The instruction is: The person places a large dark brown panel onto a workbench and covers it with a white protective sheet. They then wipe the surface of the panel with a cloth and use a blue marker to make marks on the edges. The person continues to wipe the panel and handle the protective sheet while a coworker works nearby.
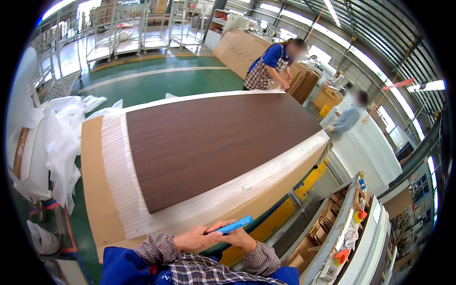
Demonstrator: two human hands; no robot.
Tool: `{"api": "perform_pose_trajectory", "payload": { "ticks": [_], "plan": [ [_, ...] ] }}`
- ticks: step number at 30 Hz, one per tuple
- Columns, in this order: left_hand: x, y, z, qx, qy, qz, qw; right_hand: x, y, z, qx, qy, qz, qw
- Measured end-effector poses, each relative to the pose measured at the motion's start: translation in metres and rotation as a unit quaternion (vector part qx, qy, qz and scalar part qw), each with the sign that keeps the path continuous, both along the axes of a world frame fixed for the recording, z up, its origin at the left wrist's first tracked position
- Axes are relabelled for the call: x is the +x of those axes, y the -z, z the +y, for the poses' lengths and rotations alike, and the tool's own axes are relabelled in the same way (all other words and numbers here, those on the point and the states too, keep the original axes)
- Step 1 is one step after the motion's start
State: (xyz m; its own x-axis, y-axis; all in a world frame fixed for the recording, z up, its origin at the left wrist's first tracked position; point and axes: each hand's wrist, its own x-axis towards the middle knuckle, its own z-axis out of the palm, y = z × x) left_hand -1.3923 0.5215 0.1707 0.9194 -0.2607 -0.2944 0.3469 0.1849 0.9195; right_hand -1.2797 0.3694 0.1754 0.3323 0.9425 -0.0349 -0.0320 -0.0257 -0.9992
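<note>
My left hand point(192, 238) and my right hand point(241, 239) meet close in front of me, at the near edge of a packed board. Between them is a slim, bright blue bar-shaped thing point(233, 225), pointing up and to the right; its exact kind is unclear. Fingers of both hands are closed round its lower left end, partly hiding it. Beyond my hands lies a large dark brown wood-grain panel point(213, 142), flat on white foam wrap point(124, 175) over brown cardboard point(97, 185). A tiny white scrap point(246, 188) rests on the near foam strip.
A person in a checked apron point(270, 66) stands at the panel's far edge; another in grey point(346, 119) is at the right. White plastic sheeting point(61, 137) hangs at left. A cluttered trolley point(327, 228) with tape rolls stands near right. Wheeled racks point(128, 35) line the back.
</note>
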Motion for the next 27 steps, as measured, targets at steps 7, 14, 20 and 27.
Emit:
{"api": "perform_pose_trajectory", "payload": {
  "ticks": [7, 14, 20, 27],
  "plan": [
    [0.103, -0.03, -0.089, -0.053, 0.09, 0.046, 0.994, 0.066, -0.026, -0.104, 0.014, 0.079, -0.054, 0.995],
    [0.217, -0.018, -0.146, 0.043, -0.047, -0.008, 0.998, 0.15, 0.007, -0.154, -0.017, 0.288, 0.0, 0.957],
    [0.363, 0.056, -0.029, 0.404, -0.233, -0.097, 0.879, 0.215, 0.072, -0.178, -0.109, 0.325, -0.019, 0.939],
    [0.523, 0.132, 0.113, 0.566, -0.286, -0.022, 0.773, 0.251, 0.128, -0.236, -0.284, 0.304, -0.098, 0.904]
  ]
}}
